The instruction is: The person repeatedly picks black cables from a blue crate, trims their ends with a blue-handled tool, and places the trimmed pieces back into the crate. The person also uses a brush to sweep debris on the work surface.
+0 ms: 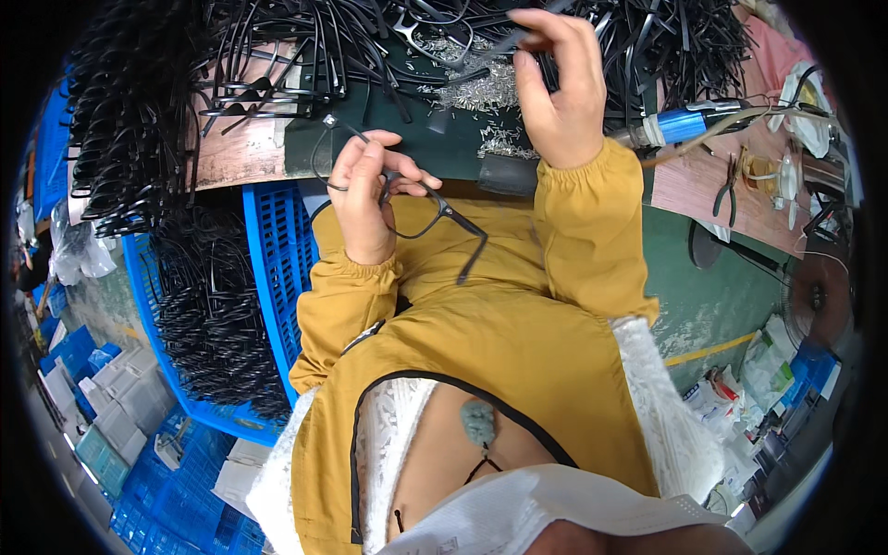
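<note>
My left hand (363, 190) grips a black eyeglass frame (418, 215) in front of my chest, with one temple arm hanging down toward my yellow jacket. My right hand (560, 83) reaches out over the workbench and pinches a thin black temple piece (495, 44) above a heap of small silver screws (476, 88). Loose black temple arms (647, 42) lie scattered across the dark green mat (370, 139).
A blue crate (264, 277) full of black frames stands at my left, with more frames hung in rows (125, 111) above it. A blue-handled electric screwdriver (684, 123) and pliers (726, 194) lie on the bench at right. Blue bins and white boxes (120, 407) sit on the floor.
</note>
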A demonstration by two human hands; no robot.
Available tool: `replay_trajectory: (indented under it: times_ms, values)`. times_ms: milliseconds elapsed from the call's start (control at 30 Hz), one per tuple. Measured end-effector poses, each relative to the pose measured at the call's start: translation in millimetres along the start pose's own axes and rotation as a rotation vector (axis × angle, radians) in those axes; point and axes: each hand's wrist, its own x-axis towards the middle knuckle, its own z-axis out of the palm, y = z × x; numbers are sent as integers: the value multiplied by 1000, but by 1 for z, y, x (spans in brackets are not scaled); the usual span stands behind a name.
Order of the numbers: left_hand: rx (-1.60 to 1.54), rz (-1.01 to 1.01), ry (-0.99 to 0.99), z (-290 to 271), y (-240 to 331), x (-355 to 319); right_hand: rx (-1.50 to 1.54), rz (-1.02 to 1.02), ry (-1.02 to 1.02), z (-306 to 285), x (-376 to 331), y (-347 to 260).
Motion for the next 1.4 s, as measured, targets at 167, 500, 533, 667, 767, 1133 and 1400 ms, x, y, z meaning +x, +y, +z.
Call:
replay_trajectory:
  times_ms: [167,500,533,667,767,1133,1400]
  values:
    - [-115,-255,-85,10,11,-6,124,326,99,-27,-45,-16]
    - [10,-881,-502,53,-18,-20,362,608,-174,-48,-112,-20]
    - [14,-886,-496,53,-18,-19,465,593,-147,-46,-117,-16]
    - [8,-880,-515,53,-12,-17,398,594,-176,-43,-118,-10]
    - [-29,-893,-470,57,-9,-18,447,551,-221,-45,-106,-9]
    - [-12,-857,-488,59,4,-9,310,552,-281,-56,-101,-25]
    - [47,-512,-562,83,2,0,34,269,487,-110,-73,59]
